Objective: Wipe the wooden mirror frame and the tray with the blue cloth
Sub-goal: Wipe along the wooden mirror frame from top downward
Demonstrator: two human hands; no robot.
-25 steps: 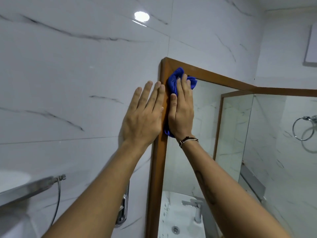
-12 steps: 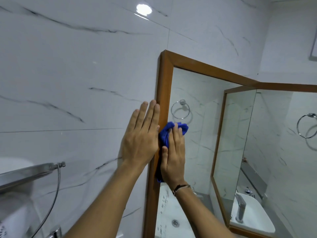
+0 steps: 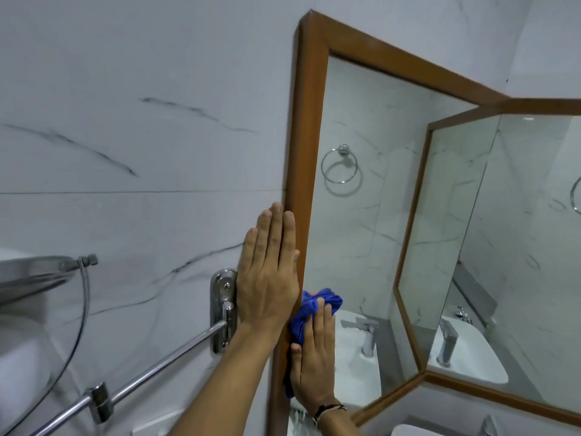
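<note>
The right hand (image 3: 314,357) is pressing the blue cloth (image 3: 309,313) flat, having slid down the wooden mirror frame (image 3: 303,152). The left hand (image 3: 270,278) is staying open beside it, probably bracing; the tray is waiting.

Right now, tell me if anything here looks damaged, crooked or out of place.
Nothing stands out. The wooden frame looks intact and straight, the towel ring's reflection hangs normally, and the blue cloth sits pressed against the frame.

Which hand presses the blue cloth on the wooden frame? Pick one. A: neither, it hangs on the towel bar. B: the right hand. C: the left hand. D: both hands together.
B: the right hand presses the blue cloth against the wooden frame, while the left hand lies flat and bare on the wall tile beside it.
</note>
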